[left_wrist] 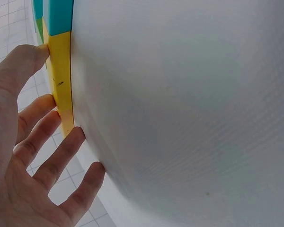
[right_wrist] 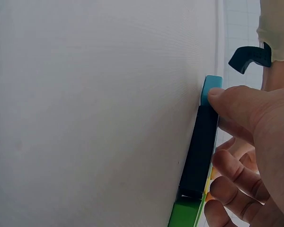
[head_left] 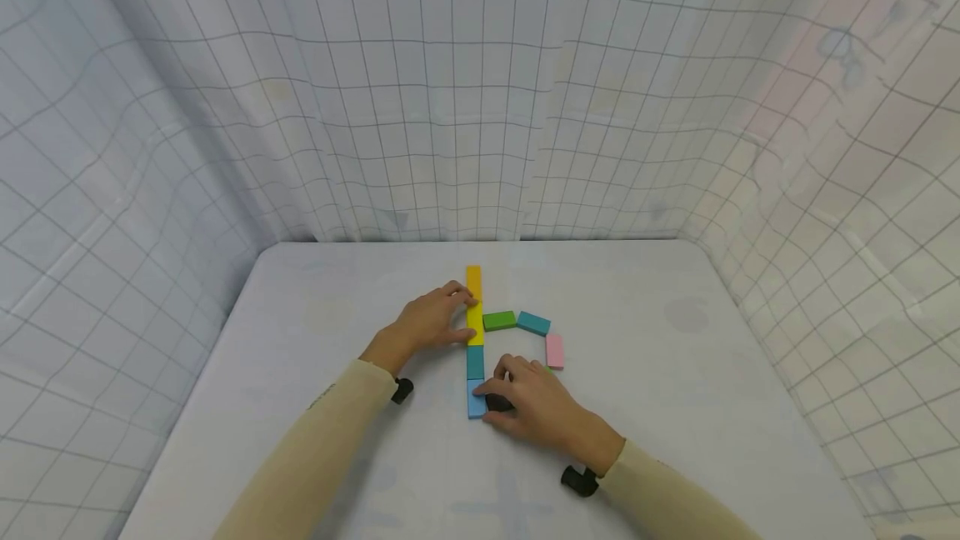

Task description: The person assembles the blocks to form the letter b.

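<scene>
A straight column of flat blocks lies on the white table: a far yellow block [head_left: 473, 274], a nearer yellow block [head_left: 476, 322], a teal block [head_left: 476, 362] and a light blue block [head_left: 474, 402]. My left hand [head_left: 429, 320] touches the yellow blocks from the left, thumb and fingers spread along their edge. At the column's near end, my right hand [head_left: 542, 407] rests its thumb and forefinger against the light blue block. Under that palm a black block [head_left: 498, 402] is partly hidden; in the right wrist view it sits between the light blue block and a green block [right_wrist: 185, 213].
Curving off the column to the right are a green block [head_left: 499, 321], a blue-teal block [head_left: 533, 323] and a pink block [head_left: 554, 351]. White grid-patterned curtains [head_left: 480, 107] hang behind and beside the table [head_left: 637, 298]. Each wrist carries a small black mount [head_left: 579, 482].
</scene>
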A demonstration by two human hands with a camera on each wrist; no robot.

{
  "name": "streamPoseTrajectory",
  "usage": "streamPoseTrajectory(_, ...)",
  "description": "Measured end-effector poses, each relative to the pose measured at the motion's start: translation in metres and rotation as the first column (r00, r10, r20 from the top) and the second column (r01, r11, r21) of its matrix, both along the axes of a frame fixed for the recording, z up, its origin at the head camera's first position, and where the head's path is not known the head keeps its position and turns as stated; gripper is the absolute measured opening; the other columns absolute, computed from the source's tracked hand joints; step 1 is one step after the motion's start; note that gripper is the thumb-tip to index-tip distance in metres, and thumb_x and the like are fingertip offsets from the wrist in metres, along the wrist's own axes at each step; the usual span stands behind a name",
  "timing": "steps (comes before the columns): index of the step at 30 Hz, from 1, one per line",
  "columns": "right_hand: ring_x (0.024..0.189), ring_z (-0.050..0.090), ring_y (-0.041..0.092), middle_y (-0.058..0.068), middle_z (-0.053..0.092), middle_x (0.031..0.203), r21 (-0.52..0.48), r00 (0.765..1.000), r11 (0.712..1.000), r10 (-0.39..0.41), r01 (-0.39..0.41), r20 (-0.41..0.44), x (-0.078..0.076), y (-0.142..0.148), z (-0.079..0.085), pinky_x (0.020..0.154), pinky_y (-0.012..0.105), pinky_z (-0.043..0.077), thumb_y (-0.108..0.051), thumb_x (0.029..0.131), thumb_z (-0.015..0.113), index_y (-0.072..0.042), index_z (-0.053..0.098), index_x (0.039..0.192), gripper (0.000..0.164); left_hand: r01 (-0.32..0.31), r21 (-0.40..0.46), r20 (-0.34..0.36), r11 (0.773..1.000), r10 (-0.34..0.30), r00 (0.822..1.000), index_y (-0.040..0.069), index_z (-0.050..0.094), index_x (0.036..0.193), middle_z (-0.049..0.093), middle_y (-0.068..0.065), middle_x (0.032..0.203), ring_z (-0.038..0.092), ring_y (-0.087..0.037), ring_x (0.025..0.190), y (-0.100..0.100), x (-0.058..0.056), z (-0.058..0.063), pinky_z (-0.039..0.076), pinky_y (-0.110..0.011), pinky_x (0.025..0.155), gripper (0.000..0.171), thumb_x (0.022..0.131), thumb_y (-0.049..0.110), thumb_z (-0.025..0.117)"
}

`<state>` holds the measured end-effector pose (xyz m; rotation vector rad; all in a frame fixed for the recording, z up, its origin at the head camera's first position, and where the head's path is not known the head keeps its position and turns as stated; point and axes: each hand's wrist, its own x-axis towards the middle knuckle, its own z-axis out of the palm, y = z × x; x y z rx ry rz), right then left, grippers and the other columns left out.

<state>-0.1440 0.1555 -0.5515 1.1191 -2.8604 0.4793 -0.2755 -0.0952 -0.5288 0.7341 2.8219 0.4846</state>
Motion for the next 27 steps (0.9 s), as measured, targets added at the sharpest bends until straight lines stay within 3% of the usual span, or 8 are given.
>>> streamPoseTrajectory(15, 0.099, 0.055, 0.007, -0.007, 0.065, 0.116, -0.011, 0.998, 0.999, -0.044, 0.044, 0.044, 0.0015, -0.0051, 0.0018, 0.086, 0.024, 0.047, -0.043, 0.103, 0.092, -0.032, 0.087, 0.137, 0.036, -0.015, -0.005, 0.000, 1.000, 0.015, 1.000, 0.017, 0.071, 0.155, 0.059, -0.005, 0.170, 0.064, -0.034, 0.156, -0.0019, 0.0003, 0.0006, 0.059, -0.061, 0.126, 0.057, 0.107, 0.044, 0.086)
streamPoseTrajectory(27, 0.096, 0.057, 0.010, -0.003, 0.066, 0.120, -0.001, 1.000, 1.000, -0.007, 0.007, -0.002, 0.0024, -0.0053, 0.0004, 0.085, 0.026, 0.049, -0.044, 0.101, 0.093, -0.032, 0.086, 0.138, 0.040, 0.008, -0.019, 0.002, 1.000, -0.008, 1.000, 0.016, 0.071, 0.154, 0.059, -0.005, 0.168, 0.070, -0.035, 0.147, -0.0061, 0.0009, 0.0036, 0.063, -0.058, 0.120, 0.058, 0.105, 0.043, 0.088)
